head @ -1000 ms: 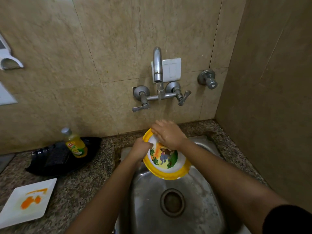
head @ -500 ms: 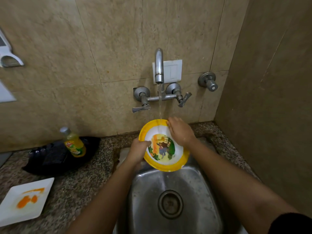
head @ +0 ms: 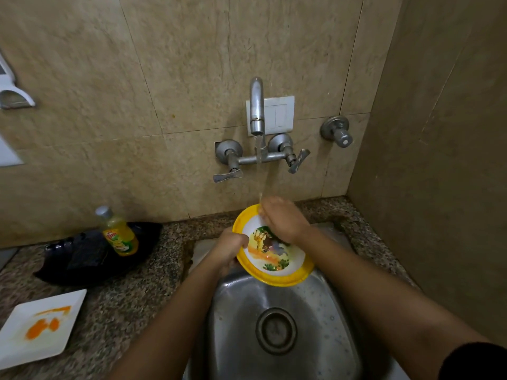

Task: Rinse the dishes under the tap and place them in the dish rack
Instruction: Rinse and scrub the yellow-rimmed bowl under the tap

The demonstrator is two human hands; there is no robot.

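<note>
A yellow-rimmed plate (head: 274,259) with a cartoon picture is held tilted over the steel sink (head: 323,325), under the running tap (head: 257,105). My left hand (head: 229,249) grips the plate's left rim. My right hand (head: 284,219) lies on the plate's upper face with its fingers at the far rim, where the water stream lands. A white square plate (head: 41,327) with orange stains lies on the counter at the lower left.
A yellow dish-soap bottle (head: 119,233) stands on a black tray (head: 82,259) left of the sink. The granite counter (head: 131,305) surrounds the basin. A side wall (head: 439,160) closes in on the right. No dish rack is in view.
The plate has tilted and dropped slightly toward the sink. My right hand has slid from the plate's right side up to its far rim under the stream.
</note>
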